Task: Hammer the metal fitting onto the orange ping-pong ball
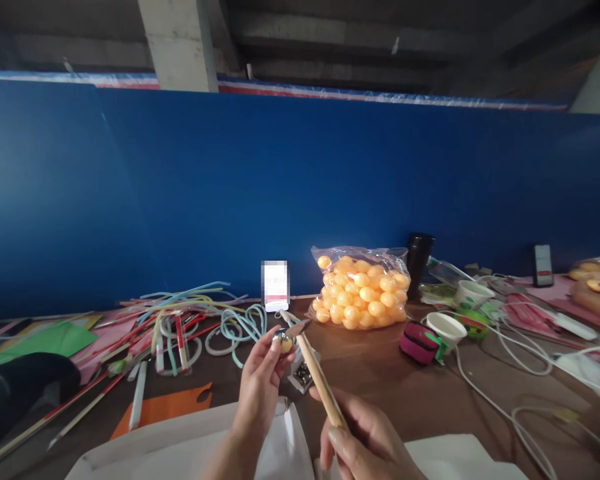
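My left hand [260, 387] pinches a small round ball [283, 341], partly dark and partly yellowish, held up over the brown table [380, 373]. My right hand [363, 437] grips the wooden handle of a paintbrush [316, 373]. The brush tip touches the ball's right side. Under both hands lies white paper [190, 447].
A clear bag of orange balls [361, 288] sits behind. Coloured tubes and sticks [180, 320] lie left, with green and orange paper. Right: paper cups [447, 327], a pink pouch [419, 343], a black tumbler [419, 261], white cables, a phone [543, 265], another person's hand [597, 297].
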Available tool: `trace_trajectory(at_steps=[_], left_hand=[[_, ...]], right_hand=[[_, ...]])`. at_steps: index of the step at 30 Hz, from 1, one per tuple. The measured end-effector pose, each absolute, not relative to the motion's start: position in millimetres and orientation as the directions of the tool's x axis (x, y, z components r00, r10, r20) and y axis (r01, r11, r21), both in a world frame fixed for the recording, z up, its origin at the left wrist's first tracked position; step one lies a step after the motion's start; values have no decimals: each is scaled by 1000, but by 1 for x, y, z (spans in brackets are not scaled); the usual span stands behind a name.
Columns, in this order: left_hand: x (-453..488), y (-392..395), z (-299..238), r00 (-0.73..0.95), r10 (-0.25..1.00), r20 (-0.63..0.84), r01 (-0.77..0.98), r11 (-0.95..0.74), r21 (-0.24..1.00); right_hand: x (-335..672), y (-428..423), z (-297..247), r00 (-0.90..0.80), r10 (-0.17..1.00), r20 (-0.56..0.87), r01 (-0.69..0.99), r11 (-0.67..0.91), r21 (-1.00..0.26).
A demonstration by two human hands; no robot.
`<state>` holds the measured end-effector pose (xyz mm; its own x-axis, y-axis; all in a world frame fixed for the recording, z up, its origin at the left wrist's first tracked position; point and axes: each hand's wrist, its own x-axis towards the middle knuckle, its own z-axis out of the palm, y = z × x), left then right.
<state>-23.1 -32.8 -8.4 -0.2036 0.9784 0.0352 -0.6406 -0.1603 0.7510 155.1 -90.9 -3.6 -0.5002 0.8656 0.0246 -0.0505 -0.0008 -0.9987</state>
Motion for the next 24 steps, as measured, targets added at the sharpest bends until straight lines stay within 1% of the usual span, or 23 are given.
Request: trace_trajectory(at_steps=[3,7,10,12,16,19,24], left_hand=[[-23,-32,-9,-216,976,39,-640,-172,749],[-23,-33,-9,-217,976,34,-649,-170,741],[-22,-33,-8,-215,976,26,-657,-165,735],[-23,-32,-9,-220,975,19,-674,-166,720],[-27,-29,-13,-200,980,6,-726,-152,670],[-29,-27,-14,-181,983,7,-762,-145,631],[-29,-29,-13,-165,986,15,-784,-140,605]], right_hand=[[156,-90,-5,-495,869,2,-29,-14,-999],[156,-89,-5,-493,870,20,-63,-13,-998],[156,-89,-5,-487,873,-16,-46,-44,-998],[157,-89,-4,-488,873,-16,-46,-44,-998],[158,-89,-2,-466,884,35,-121,-25,-992],[158,-89,-4,-462,886,44,-155,-32,-987],[156,-90,-7,-472,881,34,-138,-35,-990]])
